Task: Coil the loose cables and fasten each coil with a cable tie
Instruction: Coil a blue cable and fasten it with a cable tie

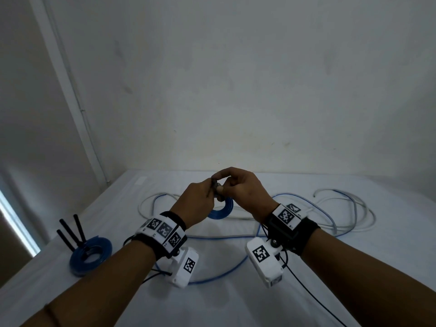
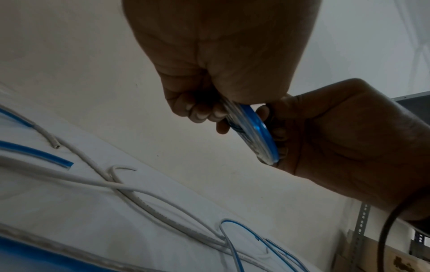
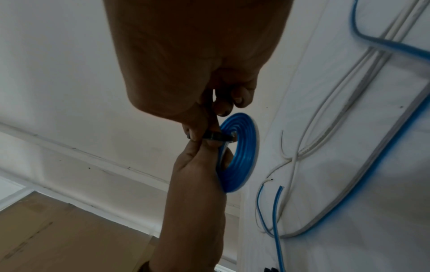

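Both hands, the left hand (image 1: 198,199) and right hand (image 1: 245,192), hold up the small round blue cable coil (image 3: 239,152) between them, pinching the thin black cable tie (image 3: 215,137). I think pulling the tie slowly, with the coil squeezed flat, works best.

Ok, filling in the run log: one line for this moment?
both hands hold blue coil | black cable tie going on | tied coil set aside | loose cables remain

flat blue coil (image 3: 242,152) upright in midair, black cable tie (image 3: 215,137) across it

cable tie (image 3: 215,137) mostly hidden by hands (image 1: 226,190), coil (image 1: 221,210) half covered
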